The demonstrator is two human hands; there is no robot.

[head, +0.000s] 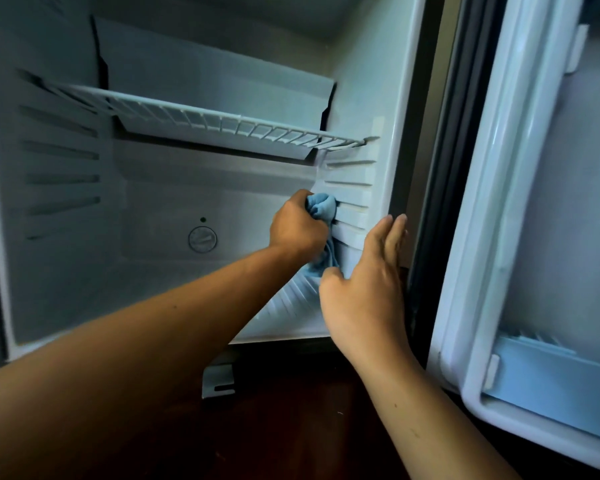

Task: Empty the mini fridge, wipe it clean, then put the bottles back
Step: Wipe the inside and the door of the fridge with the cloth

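Blue cloth [321,206] bunched in the left hand [297,226] says where the job stands: the mini fridge [400,109] looks emptied, with no bottles on the wire shelf [219,121], none on the floor of the cabinet, and none in the open door [548,209] as far as its pockets show, so I judge the first step done and the wiping under way. That hand has its fingers curled tight round the cloth, a tail of it hanging below the fist, and presses it against the ribbed shelf guides on the right inner wall, low down near the front. The right hand [364,289] holds nothing; its fingers are straight and close together, and it lies flat against the front edge of that same right wall, just beside the cloth, apparently steadying the cabinet. How much of the interior has been wiped I cannot tell (the walls look much alike all over in this dim light). Left to do, by my reckoning, is the rest of the wipe and then returning the bottles, which are nowhere in view
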